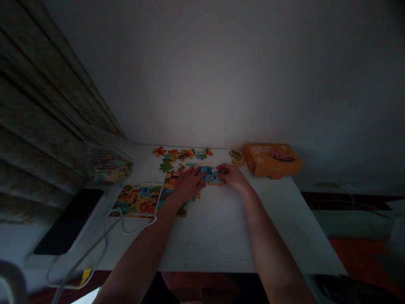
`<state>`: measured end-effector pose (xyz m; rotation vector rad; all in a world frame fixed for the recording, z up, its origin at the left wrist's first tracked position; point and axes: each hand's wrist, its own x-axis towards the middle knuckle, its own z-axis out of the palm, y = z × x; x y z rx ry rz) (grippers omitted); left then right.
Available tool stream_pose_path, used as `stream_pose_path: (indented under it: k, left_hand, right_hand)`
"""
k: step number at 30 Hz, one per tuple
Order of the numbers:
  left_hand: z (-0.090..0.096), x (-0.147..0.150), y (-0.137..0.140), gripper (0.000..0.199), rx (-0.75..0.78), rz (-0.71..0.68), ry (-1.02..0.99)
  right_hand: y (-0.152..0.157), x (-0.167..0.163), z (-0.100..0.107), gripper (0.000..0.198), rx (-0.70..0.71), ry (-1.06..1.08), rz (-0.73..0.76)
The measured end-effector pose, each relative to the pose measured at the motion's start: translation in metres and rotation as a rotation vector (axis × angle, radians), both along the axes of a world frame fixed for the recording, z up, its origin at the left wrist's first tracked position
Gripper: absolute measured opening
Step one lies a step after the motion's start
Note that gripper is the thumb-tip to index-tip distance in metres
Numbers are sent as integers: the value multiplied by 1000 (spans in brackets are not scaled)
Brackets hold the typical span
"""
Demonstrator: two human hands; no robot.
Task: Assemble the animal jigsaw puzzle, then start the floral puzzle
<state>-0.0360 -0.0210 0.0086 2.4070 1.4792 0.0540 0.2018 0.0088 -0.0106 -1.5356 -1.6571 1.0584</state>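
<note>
On a white table (218, 236), my left hand (189, 183) lies flat, fingers spread, on a partly joined jigsaw puzzle (209, 175) with blue and orange colours. My right hand (232, 174) rests at the puzzle's right edge, fingers curled on a piece there; the dim light hides whether it grips it. Loose puzzle pieces (182, 154) lie in a row behind the hands, near the wall. A separate piece (237, 157) sits to the right of them.
An orange puzzle box (272, 159) stands at the back right. A finished colourful puzzle card (137, 199) lies left of my arm, crossed by a white cable (104, 238). A dark tablet (68, 221) lies at the left, below a curtain (41, 126).
</note>
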Motion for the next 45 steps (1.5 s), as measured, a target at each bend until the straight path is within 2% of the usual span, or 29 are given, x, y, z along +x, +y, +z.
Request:
stream_pose_path:
  k: [8,20,23,25,27,32,38,41,45]
  left_hand:
    - [-8,0,1,50,36,6,-11]
    - [-6,0,0,49,38,1,-18]
    - [-5,1,1,50,39,4,-14]
    - [-4,1,0,50,29,5,-9]
    - [-2,2,0,50,22,5,-5]
    - [-1,1,0,50,37,1,10]
    - [-4,5,-2,51,30,-6,2]
    - [-7,12,-5,51,29,2,-2]
    - [-10,20,-10,51,58,1,-2]
  right_hand:
    - [-3,-6,-1,31,85,-167,33]
    - [-3,-7,0,36,116,-174,10]
    - [0,-4,-5,22,153,-128,-98]
    - [3,-2,-7,25,165,-82,-214]
    - [5,0,-8,29,163,-47,-262]
    - [5,7,-5,33,124,-33,-150]
    - [-2,11,-4,45,174,20,-197]
    - [-5,12,-4,52,224,-61,-203]
    - [-9,14,0,50,233,-255,-138]
